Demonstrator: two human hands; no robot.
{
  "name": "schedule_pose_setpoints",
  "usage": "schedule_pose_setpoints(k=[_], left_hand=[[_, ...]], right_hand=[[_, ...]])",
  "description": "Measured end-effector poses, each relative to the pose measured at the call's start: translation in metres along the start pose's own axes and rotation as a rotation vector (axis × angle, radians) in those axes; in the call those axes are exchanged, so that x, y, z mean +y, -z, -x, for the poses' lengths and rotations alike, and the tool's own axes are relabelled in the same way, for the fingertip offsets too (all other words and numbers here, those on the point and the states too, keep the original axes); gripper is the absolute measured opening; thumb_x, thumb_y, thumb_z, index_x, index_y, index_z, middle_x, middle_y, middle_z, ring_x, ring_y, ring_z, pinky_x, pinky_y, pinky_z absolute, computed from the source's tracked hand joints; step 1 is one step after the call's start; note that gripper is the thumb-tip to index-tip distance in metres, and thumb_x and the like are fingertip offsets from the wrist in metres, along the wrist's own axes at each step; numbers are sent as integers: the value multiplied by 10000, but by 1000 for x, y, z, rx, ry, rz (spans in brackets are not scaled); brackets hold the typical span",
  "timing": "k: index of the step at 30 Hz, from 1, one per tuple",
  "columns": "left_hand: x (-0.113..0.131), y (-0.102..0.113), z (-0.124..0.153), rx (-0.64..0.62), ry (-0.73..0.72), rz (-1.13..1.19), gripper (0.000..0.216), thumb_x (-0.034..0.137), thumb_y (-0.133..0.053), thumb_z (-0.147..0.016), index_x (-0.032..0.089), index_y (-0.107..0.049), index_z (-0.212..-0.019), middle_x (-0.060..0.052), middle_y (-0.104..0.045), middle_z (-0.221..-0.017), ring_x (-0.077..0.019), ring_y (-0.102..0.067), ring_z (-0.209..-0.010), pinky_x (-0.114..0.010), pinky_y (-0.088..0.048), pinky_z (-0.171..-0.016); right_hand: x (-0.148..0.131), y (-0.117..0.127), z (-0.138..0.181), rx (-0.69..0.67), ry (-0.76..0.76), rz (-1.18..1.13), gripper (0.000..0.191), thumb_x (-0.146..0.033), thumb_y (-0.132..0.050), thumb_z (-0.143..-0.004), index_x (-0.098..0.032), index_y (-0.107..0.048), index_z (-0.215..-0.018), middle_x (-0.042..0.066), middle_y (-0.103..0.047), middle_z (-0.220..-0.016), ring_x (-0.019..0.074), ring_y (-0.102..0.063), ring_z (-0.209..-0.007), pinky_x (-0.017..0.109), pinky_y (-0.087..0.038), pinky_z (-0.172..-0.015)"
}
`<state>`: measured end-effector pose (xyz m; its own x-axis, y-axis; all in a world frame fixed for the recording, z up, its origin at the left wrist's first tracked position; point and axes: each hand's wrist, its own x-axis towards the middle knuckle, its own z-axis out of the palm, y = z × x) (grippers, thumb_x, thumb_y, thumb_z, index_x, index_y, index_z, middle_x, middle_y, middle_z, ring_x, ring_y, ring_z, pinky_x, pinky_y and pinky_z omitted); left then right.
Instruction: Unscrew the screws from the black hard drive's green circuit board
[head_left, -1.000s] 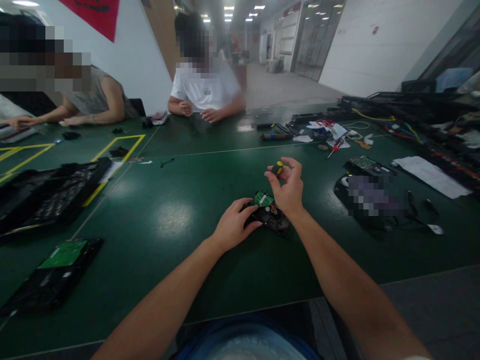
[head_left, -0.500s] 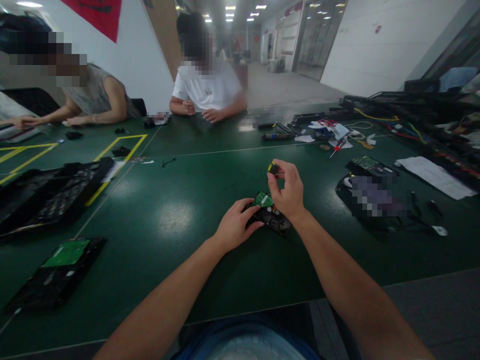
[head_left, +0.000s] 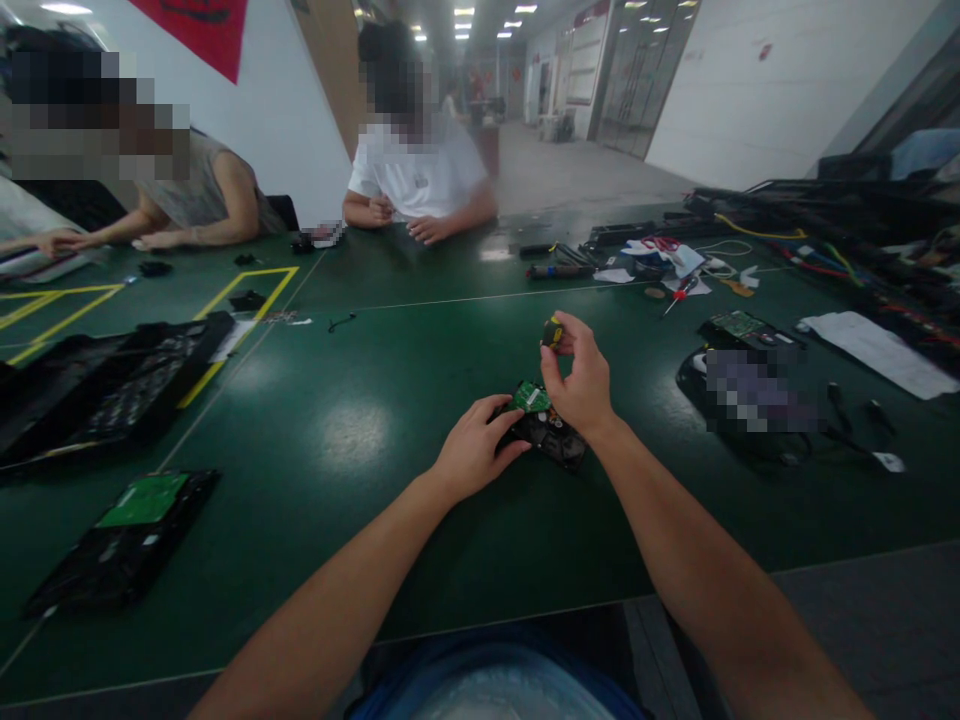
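On the green table in front of me lies a small black device casing with a green circuit board on its far part. My left hand grips the casing's left side, fingers over the far edge and thumb along the near side. Above the board, my right hand pinches the black-and-yellow handle of what looks like a screwdriver, held upright. Its shaft and tip are hidden behind my fingers, so whether it touches the board cannot be seen.
A black panel with a green board lies at the near left, behind it a large black housing. To the right are another board unit, a white cloth and cables. A red screwdriver lies farther back. Two people sit across the table.
The view has shifted slightly. My right hand and the handle have turned a little over the board, while my left hand stays on the casing.
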<state>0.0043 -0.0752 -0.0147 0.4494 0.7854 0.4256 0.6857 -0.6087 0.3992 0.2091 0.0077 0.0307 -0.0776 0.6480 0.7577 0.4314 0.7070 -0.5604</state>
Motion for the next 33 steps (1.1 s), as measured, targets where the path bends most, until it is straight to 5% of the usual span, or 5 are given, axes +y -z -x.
schedule_pose_setpoints(k=[8, 16, 22, 29, 33], left_hand=[[0, 0, 0, -7, 3, -14, 488, 454, -668, -1011, 210, -623, -1432, -177, -567, -1476, -355, -559, -1392, -556, -537, -1132], [-1, 0, -1, -19, -8, -39, 492, 461, -658, -1017, 205, -618, -1436, -182, -569, -1473, -357, -560, -1380, -561, -540, -1124], [0, 1, -1, -25, -6, -36, 489, 460, -651, -1023, 204, -615, -1438, -182, -570, -1476, -355, -561, -1379, -561, -537, -1125], [-1, 0, 0, -26, -6, -26, 487, 451, -660, -1016, 222, -615, -1443, -171, -562, -1489, -354, -560, -1387, -559, -534, -1131], [-1, 0, 0, -21, -5, -35, 495, 446, -659, -1018, 197, -614, -1443, -182, -564, -1482, -355, -556, -1387, -549, -529, -1135]], right_hand=[[0, 3, -1, -31, -2, 61, 537, -428, -668, -985, -376, -516, -1497, 90, -609, -1270, 270, -638, -1021, 525, -605, -955], [1, 2, -1, -4, -52, -10, 462, -423, -477, -1085, -396, -479, -1546, 75, -632, -1448, 277, -685, -1133, 520, -532, -1095], [1, 2, -1, -4, 35, 147, 509, -480, -612, -1022, -317, -521, -1496, 99, -653, -1237, 265, -662, -996, 516, -613, -932], [7, -3, 1, -16, 20, 85, 603, -433, -576, -1051, -305, -362, -1599, 128, -641, -1411, 260, -722, -1051, 488, -635, -949], [7, 1, -1, -14, 62, 136, 599, -479, -638, -1015, -324, -440, -1558, 105, -667, -1353, 279, -703, -1086, 494, -643, -929]])
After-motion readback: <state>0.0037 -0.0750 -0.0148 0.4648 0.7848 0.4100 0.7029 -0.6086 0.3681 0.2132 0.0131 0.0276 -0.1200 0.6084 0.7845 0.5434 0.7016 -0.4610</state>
